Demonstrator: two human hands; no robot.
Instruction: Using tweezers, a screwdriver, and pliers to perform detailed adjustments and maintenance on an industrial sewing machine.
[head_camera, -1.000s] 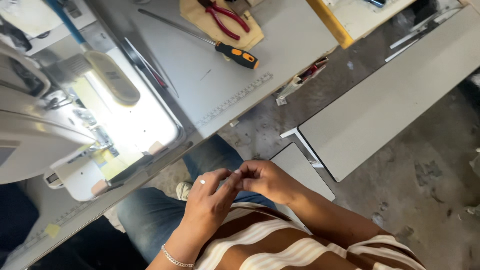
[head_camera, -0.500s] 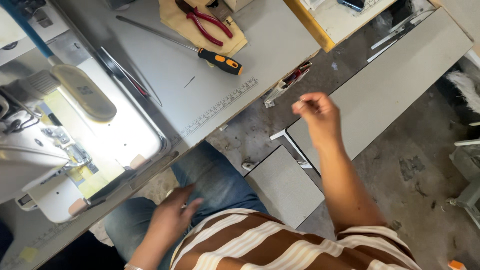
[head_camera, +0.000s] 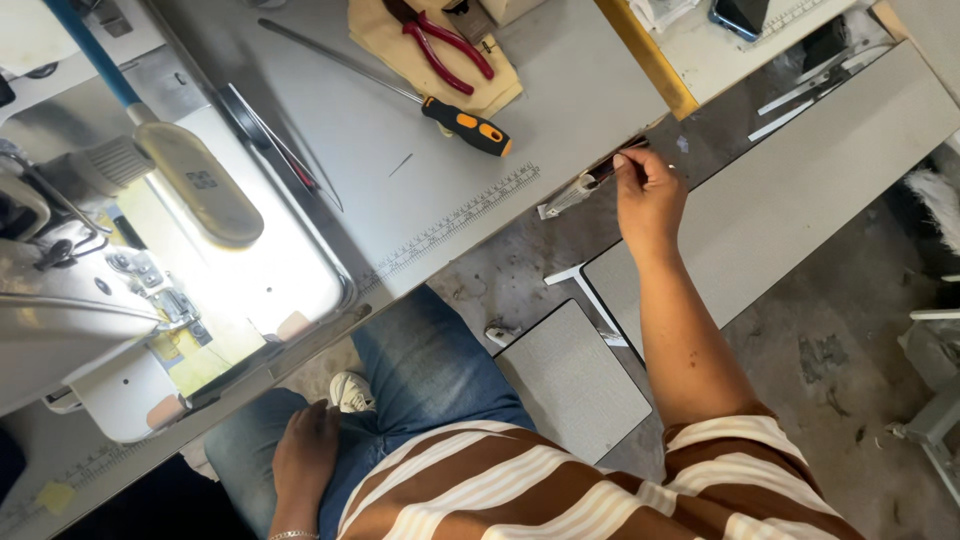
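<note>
My right hand (head_camera: 648, 195) is stretched out to the table's near edge, its fingertips pinched on a small dark tool (head_camera: 590, 180) that hangs there below the printed ruler (head_camera: 455, 225). My left hand (head_camera: 305, 455) rests flat on my left thigh, on blue jeans, holding nothing. A sewing machine (head_camera: 70, 300) stands at the left, its lamp (head_camera: 195, 185) lighting the white bed.
An orange-and-black screwdriver (head_camera: 440, 110) and red pliers (head_camera: 445, 45) on a tan cloth lie on the grey table (head_camera: 560, 90). Grey pedal plates (head_camera: 570, 380) sit on the floor below. A phone (head_camera: 740, 15) lies on a neighbouring table at top right.
Both hands were together at my lap. My right hand rose and reached out to the table edge, closing on the small tool. My left hand dropped onto my thigh.
</note>
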